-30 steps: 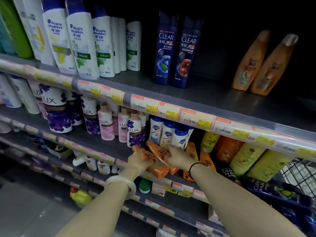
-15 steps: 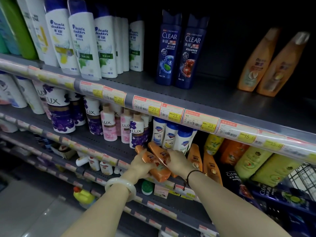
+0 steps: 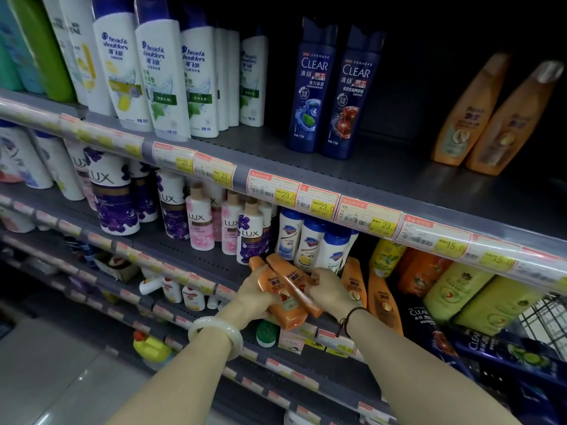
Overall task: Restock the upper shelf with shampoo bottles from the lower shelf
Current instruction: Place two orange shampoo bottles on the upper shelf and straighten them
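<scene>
Two small orange shampoo bottles (image 3: pixel 283 289) lie tilted side by side at the front of the lower shelf (image 3: pixel 190 259). My left hand (image 3: pixel 250 299) grips the left one from below. My right hand (image 3: pixel 329 288) holds the right one from the side. More orange bottles (image 3: pixel 379 299) stand just right of my right hand. On the upper shelf (image 3: pixel 383 176), two larger orange bottles (image 3: pixel 487 118) lean at the far right, with bare shelf between them and two blue Clear bottles (image 3: pixel 331 90).
White Head & Shoulders bottles (image 3: pixel 162 75) fill the upper shelf's left. Lux bottles (image 3: pixel 199 219) and blue-capped white bottles (image 3: pixel 310 240) stand behind my hands. A price-tag rail (image 3: pixel 319 197) overhangs the lower shelf. Yellow-green bottles (image 3: pixel 460 292) and a wire cart (image 3: pixel 543 320) are at right.
Both hands have kept hold of the two orange bottles and drawn them slightly toward the shelf's front edge. The view has shifted a little downward and left.
</scene>
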